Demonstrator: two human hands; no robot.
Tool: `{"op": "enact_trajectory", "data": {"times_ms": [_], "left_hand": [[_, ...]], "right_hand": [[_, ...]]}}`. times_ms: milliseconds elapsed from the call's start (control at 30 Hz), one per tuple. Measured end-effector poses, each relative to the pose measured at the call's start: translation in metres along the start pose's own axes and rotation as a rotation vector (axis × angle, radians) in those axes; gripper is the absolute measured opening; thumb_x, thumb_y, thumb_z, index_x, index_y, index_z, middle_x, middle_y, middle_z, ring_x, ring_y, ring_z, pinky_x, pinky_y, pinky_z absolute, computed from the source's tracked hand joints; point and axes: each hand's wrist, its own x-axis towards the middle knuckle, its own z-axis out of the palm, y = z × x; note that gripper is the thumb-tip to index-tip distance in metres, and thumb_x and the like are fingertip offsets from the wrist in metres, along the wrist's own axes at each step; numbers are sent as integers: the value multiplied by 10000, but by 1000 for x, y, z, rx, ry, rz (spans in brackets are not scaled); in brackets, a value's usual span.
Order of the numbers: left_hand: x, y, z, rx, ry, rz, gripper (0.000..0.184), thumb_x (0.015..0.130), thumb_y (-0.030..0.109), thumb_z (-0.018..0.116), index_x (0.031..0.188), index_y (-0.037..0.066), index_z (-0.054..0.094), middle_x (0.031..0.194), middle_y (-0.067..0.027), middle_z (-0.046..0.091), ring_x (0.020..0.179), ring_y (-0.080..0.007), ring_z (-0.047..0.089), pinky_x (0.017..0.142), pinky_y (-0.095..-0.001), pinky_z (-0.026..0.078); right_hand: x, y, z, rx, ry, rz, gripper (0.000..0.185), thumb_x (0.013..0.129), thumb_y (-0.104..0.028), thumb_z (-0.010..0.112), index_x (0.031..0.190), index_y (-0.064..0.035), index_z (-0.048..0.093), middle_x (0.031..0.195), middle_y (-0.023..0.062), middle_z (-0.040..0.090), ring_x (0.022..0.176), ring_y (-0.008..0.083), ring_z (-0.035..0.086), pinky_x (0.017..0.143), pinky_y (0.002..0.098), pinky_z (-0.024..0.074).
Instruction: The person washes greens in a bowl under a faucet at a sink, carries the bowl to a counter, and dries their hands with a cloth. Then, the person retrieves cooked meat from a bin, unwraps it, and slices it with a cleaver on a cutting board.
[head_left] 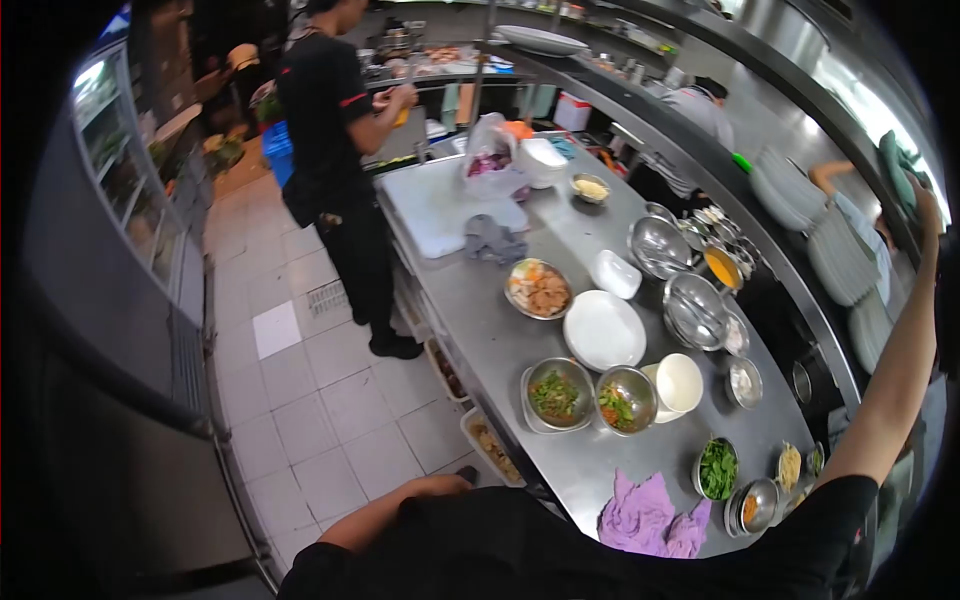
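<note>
My right arm reaches up to the shelf at the far right. There my right hand is closed on a dark green cloth, close to the stacked plates. My left hand is low at my side, by the near edge of the steel table; its fingers are hidden. In front of me on the table lies a crumpled purple cloth. Around it stand a bowl of green leaves, two metal bowls of chopped vegetables, white plates and a bowl of mixed food.
A person in black stands at the far left end of the table, beside a white cutting board. Another person is behind the shelf. Metal bowls line the right side. A tiled floor and glass-door fridge are left.
</note>
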Motion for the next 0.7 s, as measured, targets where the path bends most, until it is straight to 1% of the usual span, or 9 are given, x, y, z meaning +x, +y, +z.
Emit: {"op": "enact_trajectory", "data": {"times_ms": [167, 233, 333, 400, 433, 467, 533, 633, 700], "left_hand": [[-4, -74, 17, -290, 101, -216, 237, 933, 168, 536, 1065, 10, 654, 997, -98, 678, 943, -193, 612, 862, -375, 474], [-17, -83, 12, -185, 103, 27, 239, 936, 172, 542, 1066, 2, 647, 974, -103, 679, 938, -185, 610, 865, -379, 473], [-49, -61, -12, -221, 80, 140, 263, 945, 158, 558, 1141, -6, 624, 1035, -91, 668, 985, -162, 595, 890, -331, 469], [-57, -81, -31, -194, 110, 129, 271, 938, 153, 562, 1150, -5, 621, 1056, -93, 671, 996, -164, 596, 896, -338, 468], [-63, -89, -44, -162, 123, 109, 279, 931, 148, 566, 1159, -4, 618, 1076, -95, 674, 1006, -167, 597, 902, -345, 467], [-74, -93, -59, -164, 149, 116, 279, 931, 148, 566, 1159, -4, 618, 1076, -95, 674, 1006, -167, 597, 902, -345, 467], [-104, -105, -89, -104, 228, 107, 338, 911, 235, 601, 1163, 13, 637, 1063, -136, 694, 1012, -223, 624, 905, -386, 461], [-142, -149, -140, 43, 182, 9, 345, 911, 232, 599, 1190, 30, 628, 1098, -148, 689, 1024, -232, 623, 918, -386, 457], [-183, -159, -173, 104, 153, -17, 356, 911, 233, 599, 1203, 31, 620, 1111, -152, 684, 1029, -232, 622, 923, -388, 454]], "right_hand": [[-64, -211, -146, -633, 647, 192, 236, 908, -146, 528, 1099, -43, 622, 1155, 196, 623, 1134, 330, 563, 948, 427, 448], [-98, -280, -171, -521, 860, 240, 189, 891, -114, 536, 1029, -62, 653, 1151, 207, 621, 1139, 354, 561, 927, 457, 468], [-167, -453, -199, 1353, 633, 259, 373, 982, -288, 499, 1148, 9, 651, 1078, 119, 666, 968, 176, 603, 883, 320, 453], [-220, -591, -240, 1117, 184, -182, 314, 913, -294, 555, 903, -4, 676, 915, 85, 670, 860, 173, 602, 738, 308, 457], [-251, -663, -248, 1812, -189, -107, 286, 846, -274, 613, 896, 1, 674, 918, 82, 680, 857, 191, 627, 745, 333, 478], [-263, -722, -232, 1744, -622, -402, 228, 887, -217, 611, 948, -4, 663, 911, 83, 687, 843, 194, 655, 742, 328, 505], [-315, -872, -199, 2134, -1484, -261, 220, 970, -200, 556, 1092, -27, 615, 888, 88, 685, 802, 180, 678, 703, 273, 550], [-387, -1040, -185, 1810, -1628, -692, 199, 940, -189, 565, 1058, -43, 629, 856, 44, 656, 761, 122, 622, 678, 273, 521], [-419, -1107, -198, 1989, -1762, -574, 209, 924, -185, 578, 1053, -28, 628, 889, 48, 665, 814, 123, 616, 726, 289, 508]]}}
